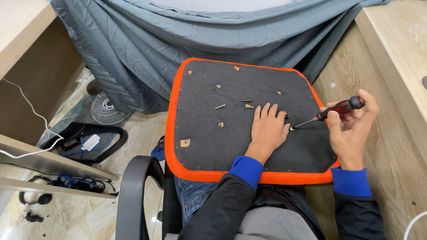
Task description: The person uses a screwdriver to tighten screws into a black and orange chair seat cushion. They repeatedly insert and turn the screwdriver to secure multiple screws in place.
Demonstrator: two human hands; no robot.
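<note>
Gripping a screwdriver [331, 112], the right hand [351, 131] works beside the flat, open left hand [268, 130] on the seat pad [213, 146].

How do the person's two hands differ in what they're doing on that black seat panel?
The left hand lies flat, palm down, on the black seat panel, holding nothing; the right hand is curled around a red-and-black screwdriver. The left rests on the panel's middle; the right sits at its right edge. Both wear blue cuffs.

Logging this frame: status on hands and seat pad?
Left hand flat on seat pad. Right hand grips screwdriver, tip at screw. Loose bolts nearby.
</note>
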